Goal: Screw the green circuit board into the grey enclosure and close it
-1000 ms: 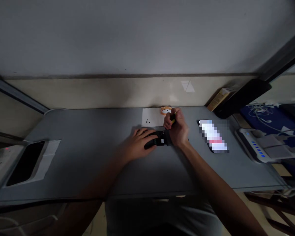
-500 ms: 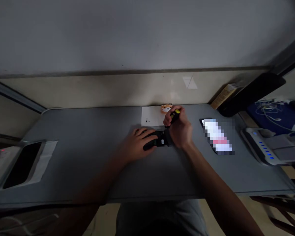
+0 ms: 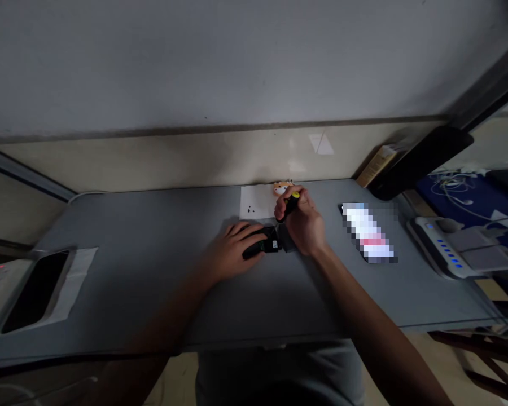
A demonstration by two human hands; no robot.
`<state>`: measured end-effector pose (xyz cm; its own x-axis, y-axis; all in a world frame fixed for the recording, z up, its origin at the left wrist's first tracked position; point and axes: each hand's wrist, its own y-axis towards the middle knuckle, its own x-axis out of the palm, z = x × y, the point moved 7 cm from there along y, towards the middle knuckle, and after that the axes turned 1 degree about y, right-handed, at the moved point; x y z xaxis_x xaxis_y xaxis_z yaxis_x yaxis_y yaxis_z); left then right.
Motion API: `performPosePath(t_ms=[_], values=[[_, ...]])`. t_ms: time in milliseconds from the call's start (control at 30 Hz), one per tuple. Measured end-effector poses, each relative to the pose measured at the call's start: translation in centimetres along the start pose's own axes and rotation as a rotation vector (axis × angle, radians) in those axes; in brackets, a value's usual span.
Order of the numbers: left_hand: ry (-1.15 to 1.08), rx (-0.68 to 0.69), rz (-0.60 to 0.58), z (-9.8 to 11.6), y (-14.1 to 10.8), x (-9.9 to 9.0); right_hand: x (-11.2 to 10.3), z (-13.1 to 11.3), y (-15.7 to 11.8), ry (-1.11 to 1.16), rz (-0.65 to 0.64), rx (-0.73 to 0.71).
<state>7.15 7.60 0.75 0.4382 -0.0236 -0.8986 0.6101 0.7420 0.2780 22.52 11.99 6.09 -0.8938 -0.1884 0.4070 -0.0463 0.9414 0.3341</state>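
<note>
My left hand (image 3: 237,251) holds a flat black device (image 3: 271,241) down on the desk, thumb along its near side and fingers over its left part. A small white label shows on the device; its exact kind I cannot make out. Wrapped around a black screwdriver with a yellow end cap (image 3: 295,195), my right hand (image 3: 307,225) stands above the device's right end. The screwdriver is upright with a slight tilt, its shaft reaching down to the device; whether the tip touches is hard to see. Behind them lies a white sheet (image 3: 249,197) with several tiny dark pieces (image 3: 250,210), probably screws.
An orange-and-white animal-face item (image 3: 281,187) sits on the sheet by the wall. A lit phone (image 3: 366,231) and a power strip (image 3: 440,248) lie to the right. At the left is a dark phone (image 3: 36,290) on white paper. A black cylinder (image 3: 423,160) leans at the back right.
The whole view has shifted slightly, so things sit a little further left. Both hands keep their holds, and the screwdriver stays over the device.
</note>
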Motion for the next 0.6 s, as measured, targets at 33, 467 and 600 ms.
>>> performPosePath(t_ms=[33,467,600], values=[[-0.002,0.001,0.004,0.0,0.0,0.0,0.2,-0.1,-0.1,0.005,0.006,-0.009],[-0.025,-0.016,-0.002,-0.5,0.0,0.8,-1.0,0.4,0.0,-0.046,0.05,0.005],[-0.008,-0.026,-0.012,-0.3,0.1,0.5,-0.6,0.3,0.2,-0.032,0.002,0.025]])
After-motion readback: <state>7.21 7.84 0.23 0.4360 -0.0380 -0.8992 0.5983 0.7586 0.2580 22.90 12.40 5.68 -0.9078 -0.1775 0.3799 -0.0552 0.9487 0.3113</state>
